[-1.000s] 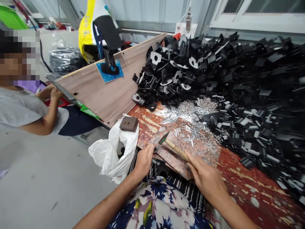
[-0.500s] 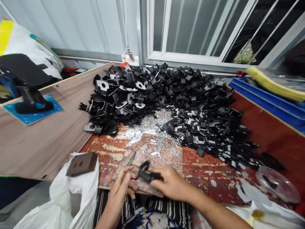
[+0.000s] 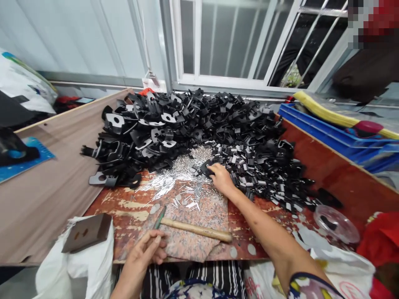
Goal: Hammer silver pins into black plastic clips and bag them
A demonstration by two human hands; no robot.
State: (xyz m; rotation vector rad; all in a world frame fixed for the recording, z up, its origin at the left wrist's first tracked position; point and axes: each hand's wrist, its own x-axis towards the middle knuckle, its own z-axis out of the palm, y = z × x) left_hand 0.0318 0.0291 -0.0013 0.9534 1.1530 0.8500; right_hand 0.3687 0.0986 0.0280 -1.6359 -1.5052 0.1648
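Observation:
My left hand (image 3: 150, 248) is at the front edge of the table, beside the head of a hammer (image 3: 196, 229). Its fingers are curled, with thumb and index finger close together; anything inside them is too small to make out. The wooden-handled hammer lies across a speckled stone slab (image 3: 187, 248). Stretched forward, my right hand (image 3: 222, 178) has its fingertips closed on a dark plastic part (image 3: 205, 167) at the edge of the small metal pieces. Loose silver pins (image 3: 165, 182) are spread between my hands and the heap.
Black plastic clip parts (image 3: 199, 112) are heaped along the back; smaller ones (image 3: 255, 170) lie at right. A brown block (image 3: 89, 232) rests on a white sack at left. At right are a clear round container (image 3: 336, 224) and a blue crate (image 3: 324, 124).
My right hand has moved forward from the table front to the heap, and the black part it held there is gone from that spot. The hammer is now uncovered. The view has turned right.

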